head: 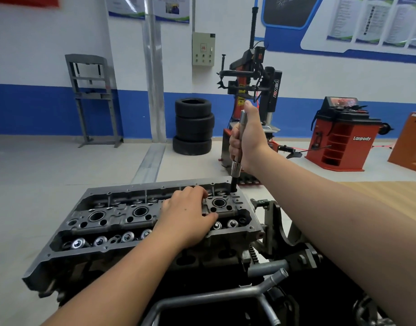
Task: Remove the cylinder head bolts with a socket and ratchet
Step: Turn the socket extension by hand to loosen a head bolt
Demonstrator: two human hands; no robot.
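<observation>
On the cylinder head point(122, 222), left hand point(190, 215) rests flat; right hand point(249, 137) grips one ratchet point(240, 128).

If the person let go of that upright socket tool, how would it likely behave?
The socket tool looks like rigid metal, so probably no flex. It stands tall and slim in a hole at the cylinder head's far corner, so it might lean. Its round, smooth shaft would likely roll if laid flat; the right hand grips it.

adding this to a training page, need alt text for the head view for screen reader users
A person's right hand grips an upright ratchet handle whose socket extension drops into a bolt hole at the far right corner of a bare cylinder head, while the left hand rests flat on the head. Behind, a workshop floor holds stacked tyres and a tyre changer.
</observation>
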